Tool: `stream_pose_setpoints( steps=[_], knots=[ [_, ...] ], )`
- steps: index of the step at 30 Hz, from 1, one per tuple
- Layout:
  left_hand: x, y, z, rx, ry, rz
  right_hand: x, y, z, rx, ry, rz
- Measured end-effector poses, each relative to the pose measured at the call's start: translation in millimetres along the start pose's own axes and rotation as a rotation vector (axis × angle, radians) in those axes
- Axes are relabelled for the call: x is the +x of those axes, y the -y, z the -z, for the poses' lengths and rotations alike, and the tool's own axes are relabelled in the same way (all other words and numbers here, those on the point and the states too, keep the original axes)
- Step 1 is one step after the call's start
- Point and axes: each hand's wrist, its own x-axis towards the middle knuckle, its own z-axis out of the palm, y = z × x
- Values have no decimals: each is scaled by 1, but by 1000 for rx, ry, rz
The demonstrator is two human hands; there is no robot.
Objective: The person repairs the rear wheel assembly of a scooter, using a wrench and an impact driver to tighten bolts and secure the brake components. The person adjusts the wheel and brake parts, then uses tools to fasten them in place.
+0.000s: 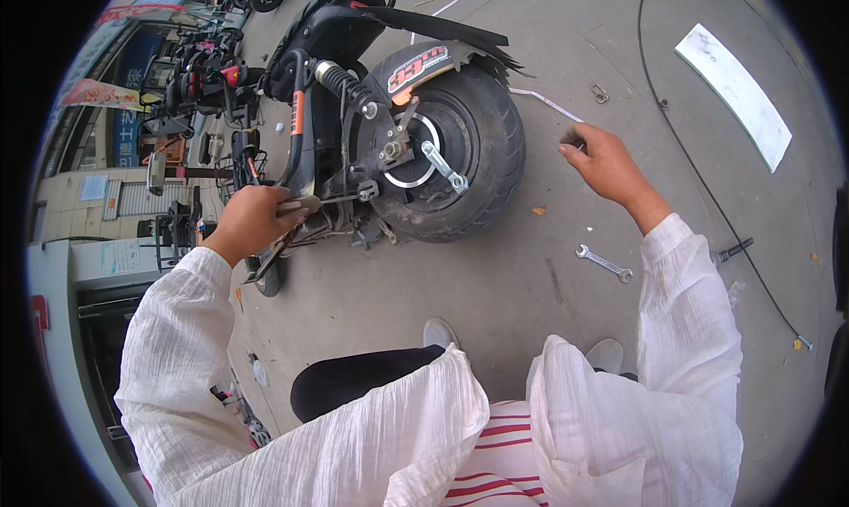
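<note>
The person's left hand (256, 219) is closed, fingers and thumb pinching the near end of a slim metal rod (338, 198), which runs right to the low parts beside the scooter's rear wheel (500, 144). That wheel stands far of the person, at the middle of the scene, with a silver lever (444, 168) at its hub. The right hand (606, 166) hangs right of the tyre, loosely curled, thumb a little apart from the fingers, gripping nothing I can see. Nearer, a double-ended wrench (604, 264) lies on the paving beside a thin spring (554, 280).
</note>
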Motion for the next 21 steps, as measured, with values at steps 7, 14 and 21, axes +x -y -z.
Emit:
stream_pose_setpoints(
  steps=[7, 14, 21],
  knots=[
    [-9, -8, 2, -206, -114, -39, -2, 1, 6, 45, 30, -13],
    [14, -13, 16, -161, 86, 229, -1, -9, 5, 40, 20, -5],
    [1, -2, 7, -56, -187, -260, 2, -8, 2, 77, 14, 20]
  ],
)
